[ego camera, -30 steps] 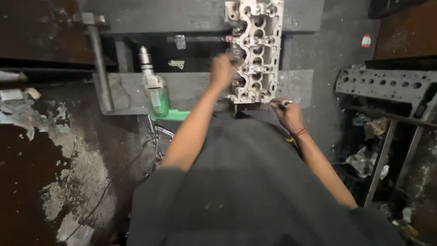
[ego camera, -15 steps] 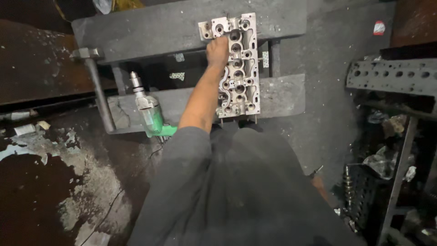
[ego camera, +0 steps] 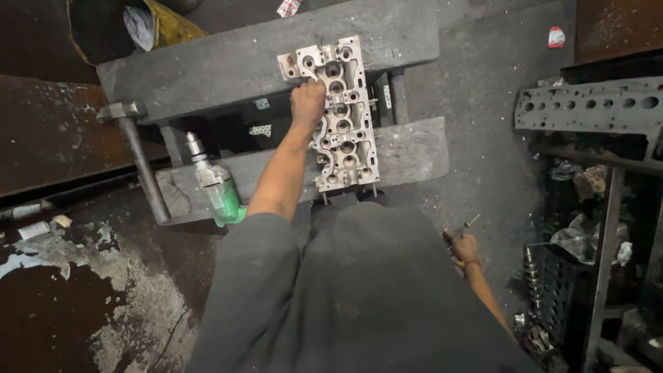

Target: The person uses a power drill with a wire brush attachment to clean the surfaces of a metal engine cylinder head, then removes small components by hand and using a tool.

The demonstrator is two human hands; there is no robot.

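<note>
A silver cylinder head (ego camera: 342, 131) with several round ports lies lengthwise across two grey beams (ego camera: 228, 65). My left hand (ego camera: 307, 102) reaches forward and rests on the head's upper left edge, fingers curled against it. Down at my side, over the grey floor, my right hand (ego camera: 464, 247) is closed around a thin metal tool (ego camera: 469, 223) that sticks up from the fist. My dark grey shirt fills the lower middle of the view.
A green power drill (ego camera: 215, 188) lies on the lower beam, left of my arm. A grey metal post (ego camera: 141, 162) stands beside it. A perforated metal rack (ego camera: 590, 103) with parts stands at right. A yellow container (ego camera: 162, 24) sits top left.
My left hand has slid further up the cylinder head. My right hand left the head's near end, dropped out of sight, and now shows low at my right side.
</note>
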